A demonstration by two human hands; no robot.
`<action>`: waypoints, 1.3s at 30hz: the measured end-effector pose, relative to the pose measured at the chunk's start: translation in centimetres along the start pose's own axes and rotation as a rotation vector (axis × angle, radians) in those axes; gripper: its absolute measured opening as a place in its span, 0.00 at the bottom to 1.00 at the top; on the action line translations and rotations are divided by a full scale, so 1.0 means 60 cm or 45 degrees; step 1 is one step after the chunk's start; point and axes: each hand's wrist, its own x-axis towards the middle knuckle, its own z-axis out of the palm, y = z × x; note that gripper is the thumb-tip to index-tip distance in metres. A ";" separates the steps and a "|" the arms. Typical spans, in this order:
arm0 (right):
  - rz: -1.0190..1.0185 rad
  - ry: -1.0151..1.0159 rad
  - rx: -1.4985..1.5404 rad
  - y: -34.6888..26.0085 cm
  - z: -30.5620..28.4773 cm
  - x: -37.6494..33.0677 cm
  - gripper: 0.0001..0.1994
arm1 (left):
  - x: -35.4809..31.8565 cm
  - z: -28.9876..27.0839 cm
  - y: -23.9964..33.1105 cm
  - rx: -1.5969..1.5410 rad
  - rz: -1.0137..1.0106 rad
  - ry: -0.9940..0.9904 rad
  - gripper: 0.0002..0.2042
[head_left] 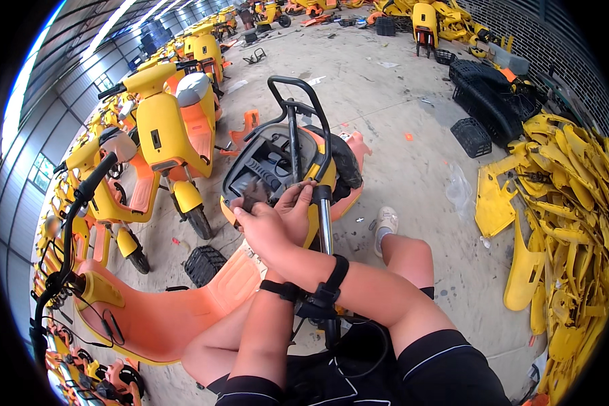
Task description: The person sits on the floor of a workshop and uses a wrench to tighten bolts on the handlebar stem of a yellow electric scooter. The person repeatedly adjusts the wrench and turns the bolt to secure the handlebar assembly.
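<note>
A yellow scooter body (316, 177) stands in front of me with its seat off, showing a dark grey plastic compartment (264, 166). A black tubular rack (298, 91) rises behind it. My forearms cross just below it, each with a black wrist strap. My right hand (264, 230) lies nearest me, its fingers curled over the compartment's near rim on a small dark part. My left hand (298, 203) is just beyond it, fingertips pressed on the same rim beside a chrome post (325, 227).
An orange scooter footboard (183, 311) lies at my left knee. Yellow scooters (166, 128) stand in rows on the left. Yellow plastic panels (568, 216) are heaped on the right, with black baskets (484, 101) behind them. A black basket (204, 264) sits on the concrete floor.
</note>
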 end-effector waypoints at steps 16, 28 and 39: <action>0.384 -0.256 -0.584 -0.229 -0.346 -0.035 0.08 | 0.013 -0.019 -0.021 -0.100 0.117 -0.073 0.10; 0.085 -0.632 -1.528 -0.275 -0.333 0.069 0.12 | 0.012 -0.030 -0.043 0.081 0.157 0.036 0.10; -0.199 -0.859 -1.812 -0.296 -0.308 0.125 0.14 | 0.016 -0.032 -0.045 0.369 0.337 -0.009 0.09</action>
